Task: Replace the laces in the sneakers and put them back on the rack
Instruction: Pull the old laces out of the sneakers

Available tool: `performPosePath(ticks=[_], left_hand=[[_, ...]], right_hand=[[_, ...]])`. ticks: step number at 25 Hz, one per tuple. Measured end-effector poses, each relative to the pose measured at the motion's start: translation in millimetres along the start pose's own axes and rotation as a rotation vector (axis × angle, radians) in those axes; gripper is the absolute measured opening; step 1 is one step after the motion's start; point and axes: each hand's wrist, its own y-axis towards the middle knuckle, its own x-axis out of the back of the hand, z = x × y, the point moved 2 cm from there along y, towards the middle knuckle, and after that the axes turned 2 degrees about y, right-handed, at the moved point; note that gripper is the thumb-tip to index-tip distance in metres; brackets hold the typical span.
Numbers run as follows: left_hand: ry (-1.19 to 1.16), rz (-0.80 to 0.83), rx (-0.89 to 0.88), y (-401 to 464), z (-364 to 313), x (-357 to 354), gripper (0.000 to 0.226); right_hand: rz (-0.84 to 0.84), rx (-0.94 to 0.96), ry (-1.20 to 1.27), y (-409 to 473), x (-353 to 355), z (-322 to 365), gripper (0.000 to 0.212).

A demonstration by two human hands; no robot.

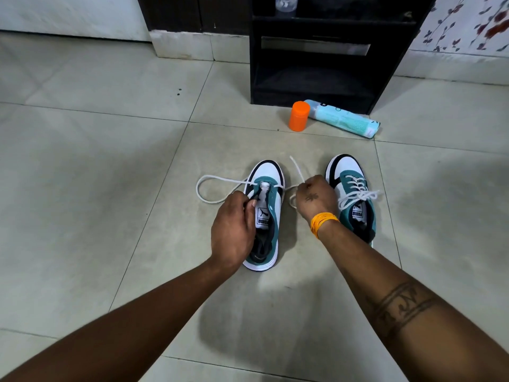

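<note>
Two teal, white and black sneakers stand side by side on the tiled floor. The left sneaker [268,216] has a white lace [209,180] through its lowest eyelets only, and the lace loops out over the floor to the left. My left hand [234,230] pinches the left eyelet edge of that sneaker beside the tongue. My right hand [316,197] grips the lace's other end between the two shoes, its tip sticking up. The right sneaker [355,194] is fully laced and tied in a bow.
A black rack [325,56] with open shelves stands at the back against the wall. In front of it an orange cylinder [298,116] stands upright beside a lying light blue spray can [344,119]. A clear bottle [286,4] sits on the rack's top.
</note>
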Motion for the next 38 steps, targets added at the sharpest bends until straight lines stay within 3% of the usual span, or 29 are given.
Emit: performPosePath(ticks=[2,4,7,10,14,19,26,30,33,38], left_hand=[[0.001,-0.007,-0.014,-0.4,0.2,-0.2,0.024],[-0.003,-0.010,-0.018,-0.9,-0.9,-0.1,0.023],[0.002,-0.004,-0.009,-0.8,-0.5,-0.1,0.024],[-0.017,-0.002,-0.004,-1.3,-0.5,0.2,0.023],[-0.017,0.002,0.004,-0.9,-0.2,0.8,0.023],[-0.008,-0.006,-0.005,-0.1,0.4,-0.3,0.024],[-0.045,-0.008,0.013,-1.0,0.5,-1.1,0.021],[-0.018,-0.017,0.004,-0.6,0.0,-1.5,0.021],[-0.054,-0.026,0.026,-2.9,0.3,-0.7,0.022],[-0.052,-0.032,0.040,-3.2,-0.6,0.1,0.023]], right_hand=[[-0.017,0.220,-0.028,-13.8,0.1,10.0,0.029],[0.032,0.471,-0.221,-27.3,-2.4,19.1,0.026],[0.055,0.595,-0.488,-41.1,-5.6,28.0,0.020],[0.022,0.538,-0.599,-38.3,-8.7,24.3,0.019],[0.130,0.341,-0.663,-34.5,-6.5,9.8,0.023],[0.024,0.589,-0.634,-42.5,-7.0,34.3,0.025],[0.143,0.420,-0.653,-23.5,8.4,9.8,0.020],[0.078,0.555,-0.443,-29.0,4.1,14.0,0.019],[0.084,0.581,-0.540,-31.1,-4.2,22.6,0.018],[0.200,0.350,-0.784,-27.9,2.1,0.7,0.026]])
